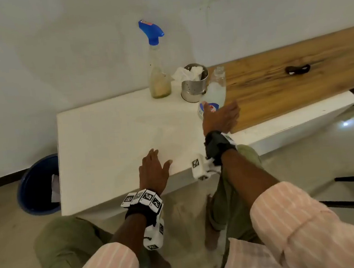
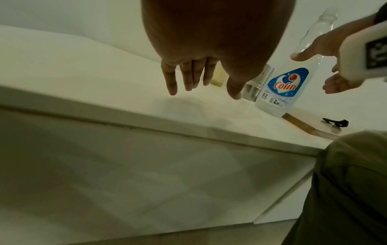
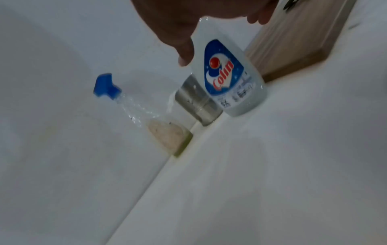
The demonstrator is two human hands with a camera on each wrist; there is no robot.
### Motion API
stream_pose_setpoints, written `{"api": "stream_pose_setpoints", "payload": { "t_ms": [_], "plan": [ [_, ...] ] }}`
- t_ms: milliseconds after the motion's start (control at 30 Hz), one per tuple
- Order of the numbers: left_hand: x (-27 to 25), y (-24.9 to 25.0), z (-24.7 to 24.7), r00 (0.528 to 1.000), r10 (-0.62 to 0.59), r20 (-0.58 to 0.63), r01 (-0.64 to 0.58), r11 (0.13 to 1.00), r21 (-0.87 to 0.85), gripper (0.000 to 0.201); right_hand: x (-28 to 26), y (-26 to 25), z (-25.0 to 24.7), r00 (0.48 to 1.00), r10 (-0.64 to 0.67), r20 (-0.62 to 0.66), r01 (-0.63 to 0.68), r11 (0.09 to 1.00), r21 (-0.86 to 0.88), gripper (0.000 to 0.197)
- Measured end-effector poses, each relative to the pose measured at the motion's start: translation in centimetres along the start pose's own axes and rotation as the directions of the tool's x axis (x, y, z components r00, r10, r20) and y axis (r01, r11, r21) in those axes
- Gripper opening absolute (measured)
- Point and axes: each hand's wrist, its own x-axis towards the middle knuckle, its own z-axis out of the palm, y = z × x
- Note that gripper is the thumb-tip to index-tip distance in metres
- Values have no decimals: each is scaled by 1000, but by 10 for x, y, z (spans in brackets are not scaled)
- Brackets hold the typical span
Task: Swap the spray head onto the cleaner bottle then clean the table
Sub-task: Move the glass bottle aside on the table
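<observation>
left grip (image 1: 153, 169) — flat, open on table (image 1: 105, 130) | right grip (image 1: 221, 116) — spread around cleaner bottle (image 1: 216, 92)

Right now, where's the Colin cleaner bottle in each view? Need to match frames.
Head: Colin cleaner bottle right of centre, at the white table's back right, partly behind the right hand.
Left wrist: right of centre, label facing the camera, right hand open around it.
Right wrist: upper centre, tilted in frame, thumb beside it.
Shared landmark: steel cup just left of the bottle.
</observation>
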Motion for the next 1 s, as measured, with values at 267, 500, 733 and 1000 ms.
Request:
{"api": "stream_pose_setpoints", "payload": {
  "t_ms": [267,500,733,1000],
  "plan": [
    [4,4,-12,999,-13,-35,13,1000,1,64,40,-9,0,968,-123,217,124,992,11,65],
    [3,1,-14,997,-65,-34,66,998,11,68,-9,-13,0,897,-311,314,338,941,-35,65],
    [-8,-13,-21,979,-180,-96,194,967,166,65,-98,-34,14,719,-497,486,545,837,51,52],
    [-28,-33,-37,985,-165,-55,174,924,342,37,-169,-57,34,499,-594,631,641,743,192,50]
  ]
}}
